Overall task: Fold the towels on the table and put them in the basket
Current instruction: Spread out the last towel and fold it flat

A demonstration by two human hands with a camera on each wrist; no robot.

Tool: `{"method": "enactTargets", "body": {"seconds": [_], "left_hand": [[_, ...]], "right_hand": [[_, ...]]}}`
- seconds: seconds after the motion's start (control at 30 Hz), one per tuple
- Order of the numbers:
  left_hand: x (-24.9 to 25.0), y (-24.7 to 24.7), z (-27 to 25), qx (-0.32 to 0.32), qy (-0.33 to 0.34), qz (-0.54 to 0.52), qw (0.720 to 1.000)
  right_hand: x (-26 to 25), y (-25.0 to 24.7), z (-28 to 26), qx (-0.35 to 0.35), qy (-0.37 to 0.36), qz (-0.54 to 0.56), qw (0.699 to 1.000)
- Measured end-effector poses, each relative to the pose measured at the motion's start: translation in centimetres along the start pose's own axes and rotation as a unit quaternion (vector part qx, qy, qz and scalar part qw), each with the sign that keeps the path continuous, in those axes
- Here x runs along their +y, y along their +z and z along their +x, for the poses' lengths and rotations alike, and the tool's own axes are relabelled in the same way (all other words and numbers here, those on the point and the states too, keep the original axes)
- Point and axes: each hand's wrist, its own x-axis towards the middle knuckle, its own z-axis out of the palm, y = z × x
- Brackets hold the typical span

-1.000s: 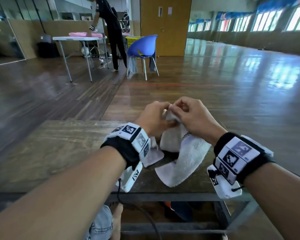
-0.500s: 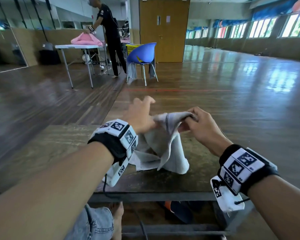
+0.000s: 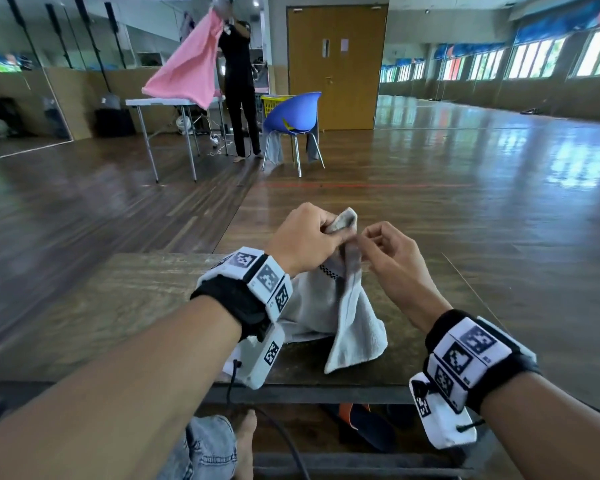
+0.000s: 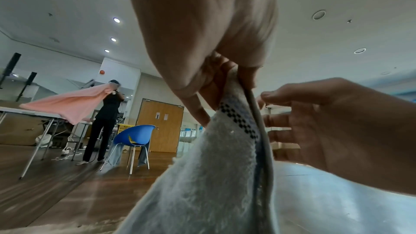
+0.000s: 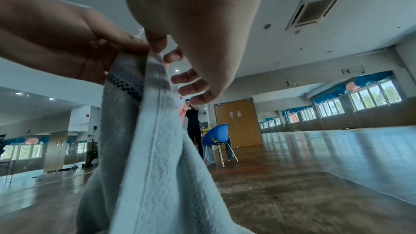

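A grey towel [image 3: 347,313] with a checked border hangs from my hands, and its lower end trails on the wooden table [image 3: 118,306]. My left hand [image 3: 312,233] grips the bunched top of the towel [image 4: 202,175] in curled fingers. Close beside it on the right, my right hand [image 3: 378,244] pinches the towel's edge just below that bunch between thumb and forefinger. In the right wrist view the thumb [image 5: 155,42] lies on the towel [image 5: 157,149] next to my left hand [image 5: 90,47]. No basket of mine is in view.
The table's front edge [image 3: 309,389] is near my knees. Across the wooden floor a person in black [image 3: 239,98] lifts a pink towel [image 3: 191,71] over a white table [image 3: 174,102]. A blue chair [image 3: 291,112] stands in front of a yellow basket [image 3: 274,102].
My hands, spread apart along the towel's edge half a second ago, have come together and risen. The towel now hangs bunched from them. The far person has raised the pink towel.
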Motion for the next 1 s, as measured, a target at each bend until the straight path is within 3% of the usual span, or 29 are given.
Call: {"method": "enactTargets", "body": {"seconds": [0.1, 0.2, 0.37, 0.53, 0.7, 0.8, 0.93, 1.0], "left_hand": [[-0.4, -0.1, -0.4, 0.015, -0.049, -0.021, 0.998], [-0.5, 0.1, -0.7, 0.009, -0.064, -0.027, 0.998], [-1.6, -1.0, -1.0, -0.015, -0.095, -0.056, 0.994], [-2.2, -2.5, -1.4, 0.004, -0.072, 0.049, 0.996], [-3.1, -3.1, -1.0, -0.002, -0.092, 0.137, 0.986], [-2.7, -3.1, -1.1, -0.028, -0.058, 0.175, 0.982], [-1.7, -2.7, -1.3, -0.054, 0.044, 0.116, 0.991], [-1.4, -2.7, -1.0, -0.045, 0.066, 0.161, 0.984]], "right_hand": [[0.4, 0.5, -0.4, -0.017, -0.005, -0.02, 1.0], [0.9, 1.4, -0.6, -0.046, 0.013, -0.113, 0.992], [1.1, 1.2, 0.2, -0.002, -0.026, -0.188, 0.982], [0.5, 1.7, 0.9, -0.01, -0.039, -0.153, 0.987], [0.4, 2.5, 1.3, 0.041, -0.011, -0.132, 0.99], [-0.1, 2.7, 1.2, 0.032, -0.032, -0.146, 0.988], [-1.2, 2.7, 0.9, -0.07, -0.071, -0.107, 0.989], [-1.4, 2.5, 0.8, -0.06, -0.092, -0.116, 0.987]]}}
